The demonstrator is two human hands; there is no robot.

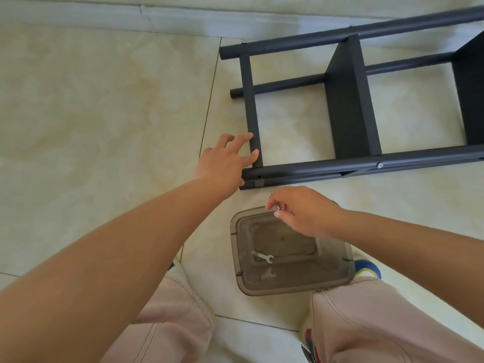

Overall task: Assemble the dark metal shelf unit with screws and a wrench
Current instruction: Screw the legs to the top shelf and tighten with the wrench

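Note:
The dark metal shelf unit (345, 106) lies on its side on the tiled floor, its round posts running left to right. My left hand (225, 161) touches the end crossbar with spread fingers, near where the bar meets the closest post. My right hand (301, 210) pinches a small silver screw (278, 205) just below that post, above the tray's far rim. A small flat wrench (263, 257) lies inside the smoky plastic tray (337, 277).
The tray sits on the floor between my knees, in light pink trousers. A shoe (366, 268) shows by the tray's right side. A grey skirting board (104, 18) runs along the wall beyond the shelf. Pale tile stretches out to the left.

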